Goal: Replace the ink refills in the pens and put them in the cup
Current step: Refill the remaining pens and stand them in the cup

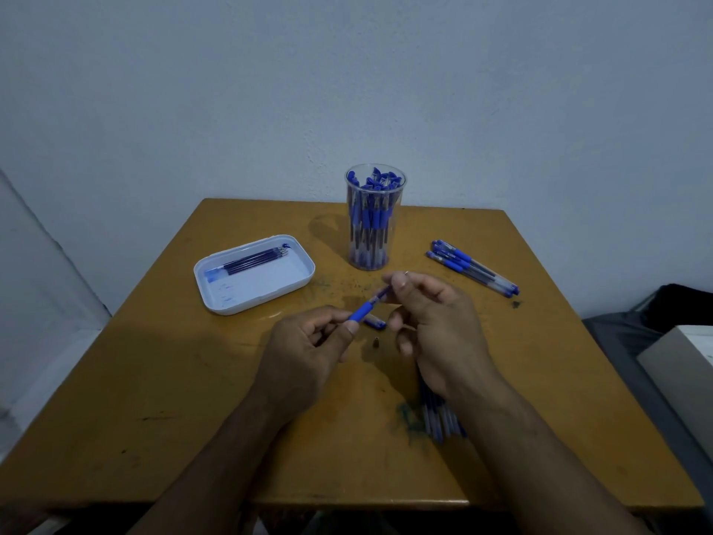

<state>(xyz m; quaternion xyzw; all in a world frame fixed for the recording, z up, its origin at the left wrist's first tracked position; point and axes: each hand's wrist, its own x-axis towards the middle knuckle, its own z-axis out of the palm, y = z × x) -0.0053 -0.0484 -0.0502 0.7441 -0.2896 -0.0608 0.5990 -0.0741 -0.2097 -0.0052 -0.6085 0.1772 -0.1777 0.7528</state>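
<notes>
A blue-gripped pen is held above the middle of the wooden table, slanting up from lower left to upper right. The left hand pinches its blue grip between thumb and fingertips, the other fingers curled under. The right hand has its thumb and forefinger closed on the thin upper end of the pen, where a dark ink refill shows; whether that refill sits fully inside the barrel cannot be told. Just below the pen a blue cap lies on the table, and near it a small dark tip piece. Under the right wrist lies a bundle of pens, partly hidden by the arm. Toward the far edge stands a clear cup crowded with blue pens, upright. To its right a small group of capped pens lies flat. To its left a white tray holds several dark refills along its far side
</notes>
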